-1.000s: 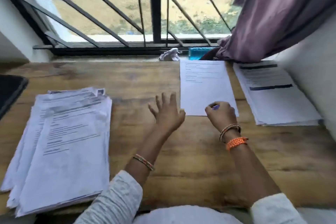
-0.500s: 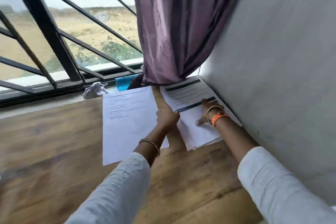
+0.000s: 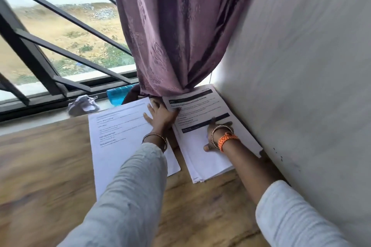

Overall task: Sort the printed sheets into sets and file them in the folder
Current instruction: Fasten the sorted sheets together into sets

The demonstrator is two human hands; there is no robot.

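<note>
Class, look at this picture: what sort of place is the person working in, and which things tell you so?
Probably a room in a home or small office, at a wooden desk pushed into a corner. A barred window with a purple curtain looks onto open ground, and printed sheets lie beside a plain wall.

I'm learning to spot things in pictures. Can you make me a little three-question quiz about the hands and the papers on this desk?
1. True or false: the right hand rests on the paper stack by the wall.
2. What colour is the curtain? A green, B purple, C yellow.
3. Where is the left hand?

Key
1. True.
2. B.
3. Between the single sheet and the stack, touching both.
</note>
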